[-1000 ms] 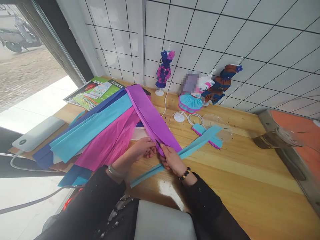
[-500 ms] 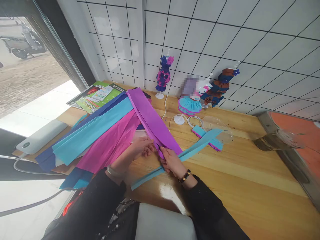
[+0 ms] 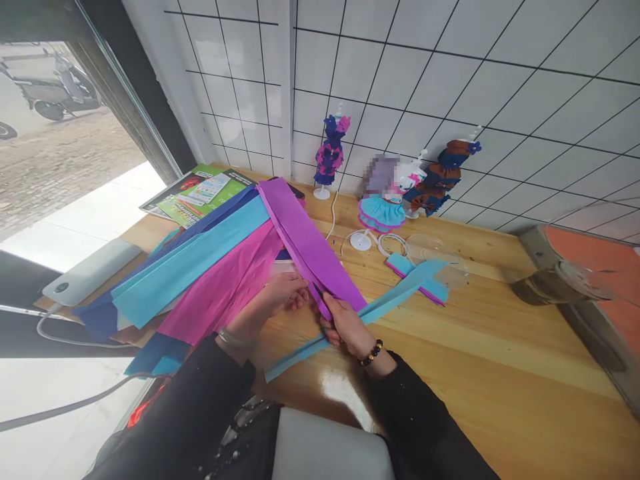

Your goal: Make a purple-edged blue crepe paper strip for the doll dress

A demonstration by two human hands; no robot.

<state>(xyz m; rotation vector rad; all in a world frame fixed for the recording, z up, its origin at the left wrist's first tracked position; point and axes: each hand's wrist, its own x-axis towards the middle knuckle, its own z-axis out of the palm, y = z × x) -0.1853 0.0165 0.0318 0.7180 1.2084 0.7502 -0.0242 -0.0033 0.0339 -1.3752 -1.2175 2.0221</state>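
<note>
A long folded purple crepe paper strip (image 3: 305, 227) slants across the table toward me. At its near edge my left hand (image 3: 287, 291) is closed, thumb and fingers pinched on the paper. My right hand (image 3: 345, 323) is wrapped around a pair of scissors (image 3: 319, 292); only the dark blades show, against the purple paper, and the handles are mostly hidden by the fingers. Beneath my right hand runs a narrow light-blue paper strip (image 3: 400, 293), lying diagonally on the wooden table (image 3: 480, 360).
Pink paper (image 3: 215, 287), light-blue paper (image 3: 195, 257) and dark-blue paper spread at left, beside green booklets (image 3: 200, 200) and a white device (image 3: 93, 273). Small dressed stands (image 3: 330, 153) line the tiled wall. A tape roll (image 3: 393, 245), folded paper pieces (image 3: 435, 290) and a cup (image 3: 545, 283) lie rightward.
The whole view has shifted slightly. Both hands keep their places at the purple paper's edge, and the scissors' blades show a little more.
</note>
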